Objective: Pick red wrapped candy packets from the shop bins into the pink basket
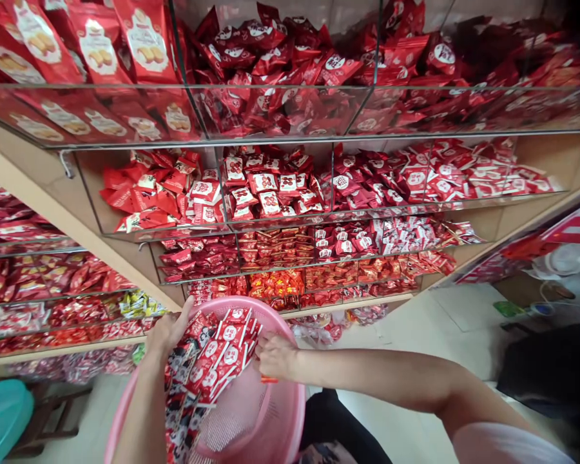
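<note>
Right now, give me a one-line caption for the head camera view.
Left hand and right hand hold red-and-white sachets over a pink plastic basket, below glass bins of red packets.

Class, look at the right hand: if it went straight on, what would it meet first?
The red-and-white packets heaped in the pink basket, just past the right hand; it may already touch them.

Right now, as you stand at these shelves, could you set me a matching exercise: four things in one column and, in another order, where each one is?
Things:
1. left hand
2. right hand
3. red-and-white packets
4. large red biscuit bags

Places:
A. piled in the pink plastic basket
B. in the top clear-fronted display bin
C. gripping the basket's rim
D. touching the packets

Pairs: 1-C, 2-D, 3-A, 4-B
</note>
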A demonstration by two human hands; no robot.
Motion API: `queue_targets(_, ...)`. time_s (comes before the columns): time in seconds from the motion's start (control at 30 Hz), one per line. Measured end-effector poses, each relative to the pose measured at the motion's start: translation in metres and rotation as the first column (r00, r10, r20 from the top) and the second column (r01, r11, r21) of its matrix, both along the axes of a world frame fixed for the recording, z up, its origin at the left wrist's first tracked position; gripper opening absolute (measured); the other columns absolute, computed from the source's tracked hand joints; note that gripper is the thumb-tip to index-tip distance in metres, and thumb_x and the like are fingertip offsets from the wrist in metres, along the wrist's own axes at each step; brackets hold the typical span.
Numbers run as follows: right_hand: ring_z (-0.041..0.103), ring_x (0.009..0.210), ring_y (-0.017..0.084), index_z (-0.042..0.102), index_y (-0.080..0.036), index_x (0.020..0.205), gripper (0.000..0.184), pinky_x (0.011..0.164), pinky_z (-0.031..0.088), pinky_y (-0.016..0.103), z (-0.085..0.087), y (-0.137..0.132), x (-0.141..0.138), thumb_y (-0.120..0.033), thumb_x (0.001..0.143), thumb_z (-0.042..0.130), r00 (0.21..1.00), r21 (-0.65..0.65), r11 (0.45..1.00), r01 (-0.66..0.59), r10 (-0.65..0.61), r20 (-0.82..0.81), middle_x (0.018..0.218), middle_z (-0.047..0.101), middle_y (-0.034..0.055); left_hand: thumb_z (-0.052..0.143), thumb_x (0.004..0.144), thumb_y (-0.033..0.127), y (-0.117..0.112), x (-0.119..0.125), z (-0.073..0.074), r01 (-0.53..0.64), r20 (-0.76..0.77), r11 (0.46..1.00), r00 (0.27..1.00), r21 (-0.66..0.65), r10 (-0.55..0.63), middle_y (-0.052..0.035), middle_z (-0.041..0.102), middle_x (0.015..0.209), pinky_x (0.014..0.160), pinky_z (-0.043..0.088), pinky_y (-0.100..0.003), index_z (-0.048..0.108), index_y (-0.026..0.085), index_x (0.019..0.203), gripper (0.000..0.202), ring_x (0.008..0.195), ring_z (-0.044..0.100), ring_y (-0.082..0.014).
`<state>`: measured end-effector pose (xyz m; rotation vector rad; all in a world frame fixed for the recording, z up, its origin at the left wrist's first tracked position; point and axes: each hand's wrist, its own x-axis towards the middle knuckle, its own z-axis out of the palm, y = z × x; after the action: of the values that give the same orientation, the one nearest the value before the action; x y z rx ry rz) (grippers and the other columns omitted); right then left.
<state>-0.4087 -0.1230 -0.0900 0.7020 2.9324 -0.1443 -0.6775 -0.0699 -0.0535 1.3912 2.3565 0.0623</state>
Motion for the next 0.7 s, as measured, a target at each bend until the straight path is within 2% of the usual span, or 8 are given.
queue_targets(0.17,0.058,0.093,0.023,0.066,-0.017,0.087,0.014,0.083,0.043,0.038,0.006,-0.005,-0.002,-0.014,0.081,0.054,0.999,0.046,0.999,-0.007,0.005,0.037,0.095,0.068,0.0089,0.022,0.071,0.074,-0.005,-0.013,-0.007,-0.011,0.003,1.0,1.0,-0.005,0.011,-0.0271,0.065,0.101,0.087,0.042,-0.048,0.068,0.007,0.095,0.085,0.102,0.058,-0.0403)
queue_targets(0.3,0.056,0.097,0.022,0.06,-0.017,0.106,0.025,0.084,0.044,0.037,0.029,0.0,0.02,-0.015,0.086,0.047,0.968,-0.032,0.998,0.058,-0.064,-0.243,0.1,0.065,0.009,0.023,0.071,0.073,-0.005,-0.016,-0.009,0.007,0.036,1.0,0.999,-0.003,-0.006,-0.0258,0.066,0.099,0.087,0.041,-0.047,0.069,0.01,0.087,0.08,0.102,0.058,-0.0401)
queue_targets(0.37,0.056,0.096,0.019,0.057,-0.02,0.112,0.029,0.084,0.044,0.034,0.028,0.014,0.04,-0.018,0.087,0.044,0.859,-0.182,0.967,0.177,-0.242,-0.45,0.101,0.064,0.007,0.023,0.071,0.073,-0.004,-0.015,-0.01,0.001,0.033,1.0,0.999,-0.003,-0.001,-0.0255,0.066,0.099,0.087,0.041,-0.047,0.07,0.01,0.085,0.079,0.102,0.058,-0.0402)
queue_targets(0.43,0.058,0.091,0.017,0.058,-0.021,0.109,0.028,0.082,0.045,0.032,0.012,0.036,0.061,-0.021,0.086,0.043,0.563,-0.449,0.811,0.375,-0.584,-0.584,0.099,0.065,0.0055,0.024,0.07,0.073,-0.003,-0.014,-0.012,-0.007,0.011,1.0,1.0,-0.001,0.007,-0.0265,0.066,0.098,0.086,0.041,-0.048,0.07,0.009,0.085,0.08,0.101,0.058,-0.0408)
queue_targets(0.5,0.061,0.074,0.016,0.062,-0.02,0.097,0.021,0.073,0.048,0.03,-0.015,0.062,0.078,-0.023,0.079,0.051,0.1,-0.787,0.447,0.425,-0.887,-0.45,0.08,0.066,0.0019,0.023,0.07,0.073,-0.003,-0.015,-0.015,-0.006,-0.005,1.0,1.0,0.0,0.006,-0.0277,0.066,0.095,0.085,0.042,-0.048,0.069,0.007,0.083,0.082,0.099,0.059,-0.0411)
queue_targets(0.53,0.06,0.065,0.016,0.061,-0.018,0.095,0.021,0.065,0.048,0.029,-0.031,0.075,0.084,-0.023,0.078,0.05,0.011,-0.829,0.355,0.431,-0.921,-0.389,0.071,0.065,0.0009,0.023,0.071,0.073,-0.004,-0.017,-0.016,-0.001,-0.003,1.0,1.0,-0.002,0.001,-0.0276,0.067,0.094,0.084,0.043,-0.048,0.07,0.007,0.082,0.082,0.098,0.06,-0.0409)
queue_targets(0.6,0.058,0.053,0.015,0.06,-0.016,0.093,0.021,0.054,0.047,0.028,-0.06,0.098,0.089,-0.022,0.075,0.052,-0.084,-0.875,0.245,0.418,-0.948,-0.306,0.058,0.061,-0.0013,0.022,0.072,0.073,-0.006,-0.023,-0.019,0.004,0.01,1.0,1.0,-0.006,-0.004,-0.026,0.067,0.093,0.083,0.043,-0.047,0.07,0.008,0.083,0.081,0.097,0.06,-0.04)
queue_targets(0.7,0.057,0.047,0.015,0.058,-0.015,0.097,0.023,0.046,0.046,0.025,-0.09,0.125,0.083,-0.021,0.075,0.055,-0.164,-0.915,0.139,0.379,-0.963,-0.214,0.052,0.058,-0.0034,0.021,0.073,0.073,-0.012,-0.036,-0.022,-0.007,0.011,1.0,1.0,-0.008,0.007,-0.0223,0.069,0.088,0.08,0.045,-0.046,0.071,0.011,0.082,0.08,0.094,0.062,-0.0387)
